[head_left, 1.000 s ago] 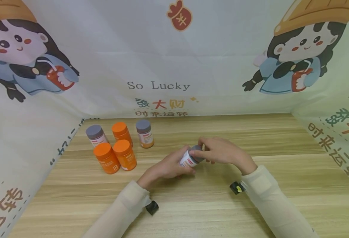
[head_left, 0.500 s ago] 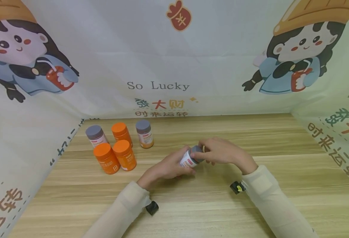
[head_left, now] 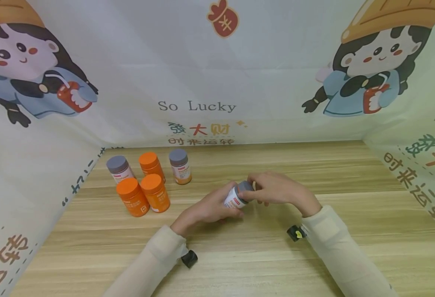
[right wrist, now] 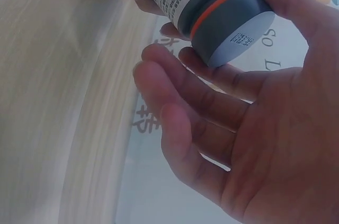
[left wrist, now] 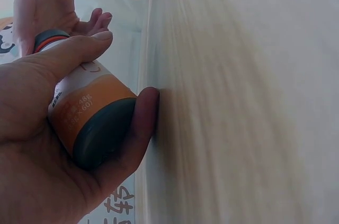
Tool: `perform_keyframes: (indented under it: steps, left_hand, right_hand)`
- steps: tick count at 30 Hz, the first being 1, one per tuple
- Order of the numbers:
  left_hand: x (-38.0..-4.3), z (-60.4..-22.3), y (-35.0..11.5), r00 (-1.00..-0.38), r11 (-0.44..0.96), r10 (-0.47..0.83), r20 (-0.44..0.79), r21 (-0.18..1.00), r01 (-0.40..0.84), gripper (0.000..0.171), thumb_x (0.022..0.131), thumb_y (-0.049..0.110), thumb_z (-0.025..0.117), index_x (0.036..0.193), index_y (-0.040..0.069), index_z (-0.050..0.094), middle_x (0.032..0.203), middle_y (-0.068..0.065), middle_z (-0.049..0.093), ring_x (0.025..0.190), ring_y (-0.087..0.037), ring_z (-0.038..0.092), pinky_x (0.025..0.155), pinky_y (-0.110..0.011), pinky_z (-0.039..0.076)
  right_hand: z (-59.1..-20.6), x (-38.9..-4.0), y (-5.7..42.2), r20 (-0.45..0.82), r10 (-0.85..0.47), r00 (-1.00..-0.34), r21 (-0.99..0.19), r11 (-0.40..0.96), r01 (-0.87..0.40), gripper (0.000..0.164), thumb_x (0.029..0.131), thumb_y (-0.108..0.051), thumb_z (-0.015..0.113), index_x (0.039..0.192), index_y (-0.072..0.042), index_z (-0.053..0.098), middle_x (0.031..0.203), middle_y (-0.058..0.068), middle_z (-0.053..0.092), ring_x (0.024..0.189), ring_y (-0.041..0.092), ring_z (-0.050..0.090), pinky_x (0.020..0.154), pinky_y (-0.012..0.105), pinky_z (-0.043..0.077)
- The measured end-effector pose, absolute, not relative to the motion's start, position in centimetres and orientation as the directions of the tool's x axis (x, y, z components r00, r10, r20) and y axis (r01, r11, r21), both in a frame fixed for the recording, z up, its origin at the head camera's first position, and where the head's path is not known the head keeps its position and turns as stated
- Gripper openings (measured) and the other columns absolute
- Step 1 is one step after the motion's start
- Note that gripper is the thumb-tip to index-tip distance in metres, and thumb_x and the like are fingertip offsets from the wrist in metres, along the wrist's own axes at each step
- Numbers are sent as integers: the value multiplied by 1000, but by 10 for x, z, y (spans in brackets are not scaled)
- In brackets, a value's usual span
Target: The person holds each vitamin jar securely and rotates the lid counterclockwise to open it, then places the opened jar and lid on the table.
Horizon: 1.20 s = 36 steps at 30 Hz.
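Observation:
In the head view, a bottle (head_left: 234,200) with a white-and-orange label is tilted just right of the table's middle. My left hand (head_left: 213,206) grips its body; the left wrist view shows the thumb across the label (left wrist: 92,105) and a finger by the dark base (left wrist: 106,131). My right hand (head_left: 276,187) pinches the grey cap (right wrist: 233,28) between thumb and index finger, its other fingers loosely bent and off the bottle. An orange ring (right wrist: 217,7) shows between the cap and the bottle's neck.
Left of my hands stand several upright bottles: orange ones (head_left: 133,198) grouped with a grey-capped one (head_left: 118,169), and another grey-capped bottle (head_left: 180,167) slightly apart. A printed cloth (head_left: 276,90) walls the back and sides of the wooden table (head_left: 247,260).
My right thumb has shifted slightly on the cap, and a little more of the cap's grey top shows. The left hand, the bottle's tilt and the standing bottles look the same.

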State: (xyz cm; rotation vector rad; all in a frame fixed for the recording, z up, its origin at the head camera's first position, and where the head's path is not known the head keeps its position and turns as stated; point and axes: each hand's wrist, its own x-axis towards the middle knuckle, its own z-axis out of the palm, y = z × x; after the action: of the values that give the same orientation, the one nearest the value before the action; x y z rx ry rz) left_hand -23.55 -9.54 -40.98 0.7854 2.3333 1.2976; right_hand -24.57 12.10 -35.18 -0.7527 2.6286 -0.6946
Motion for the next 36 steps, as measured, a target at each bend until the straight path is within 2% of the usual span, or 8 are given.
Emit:
perform_keyframes:
  steps: [8,20,36]
  left_hand:
    - [-236,-410,-95,-779,423,626,-32,853,305,44,84,17,74,117,23,46,94,-6,61,62,-15,57,46,-26,49]
    - [-235,-408,-95,-780,435,625,-41,848,303,46,84,18,74,119,23,46,95,-6,61,63,-15,57,47,-26,50]
    - [-235,-408,-96,-771,422,636,-33,851,312,46,84,17,74,120,20,45,95,-7,61,59,-15,55,46,-25,48]
  right_hand:
    - [-351,-244,121,-166,-564,-809,-532,742,-408,47,89,-65,50,96,-20,60,74,1,66,60,18,63,51,32,47]
    - [-351,-245,120,-165,-572,-804,-555,727,-403,47,91,-62,50,100,-17,60,76,2,66,60,17,62,52,32,48]
    - [-353,-246,119,-145,-561,-815,-542,734,-409,47,88,-65,52,100,-20,59,76,2,66,60,17,62,51,32,48]
